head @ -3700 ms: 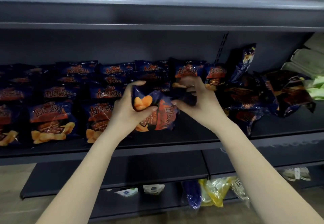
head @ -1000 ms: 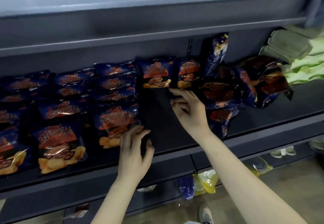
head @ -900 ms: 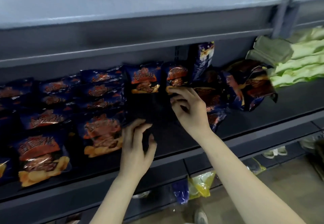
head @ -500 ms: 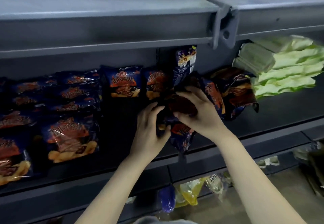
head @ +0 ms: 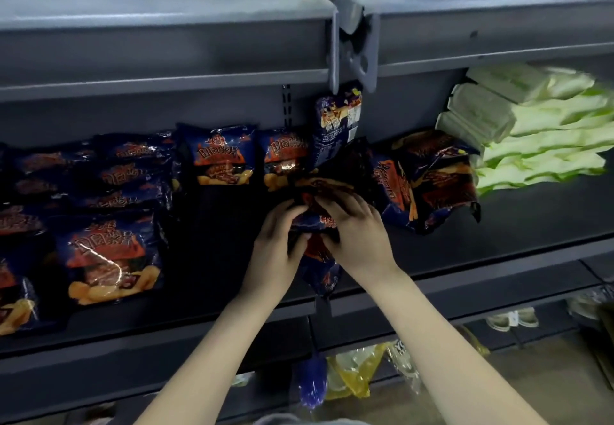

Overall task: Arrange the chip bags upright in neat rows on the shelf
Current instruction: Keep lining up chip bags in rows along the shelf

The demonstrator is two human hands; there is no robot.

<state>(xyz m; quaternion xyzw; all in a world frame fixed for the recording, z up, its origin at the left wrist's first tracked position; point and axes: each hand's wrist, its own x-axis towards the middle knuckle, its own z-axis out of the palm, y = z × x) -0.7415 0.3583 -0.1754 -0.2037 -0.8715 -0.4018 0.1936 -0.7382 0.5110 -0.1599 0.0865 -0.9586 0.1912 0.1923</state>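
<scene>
Dark blue chip bags with orange labels fill the grey shelf. Neat rows of upright bags stand on the left. At the back stand two more upright bags. A loose jumble of bags lies to the right, one bag leaning tall against the back wall. My left hand and my right hand both grip one crumpled bag near the shelf's middle; its lower end hangs over the front edge.
The shelf above overhangs closely, with a metal bracket at its joint. Pale green packs are stacked at the right of the shelf. Below, a lower shelf holds yellow and blue bags. Bare shelf surface lies between the rows and my hands.
My hands left the neat rows and moved right to the jumbled pile. Both closed on one bag there and drew it toward the front edge. The view shifted right.
</scene>
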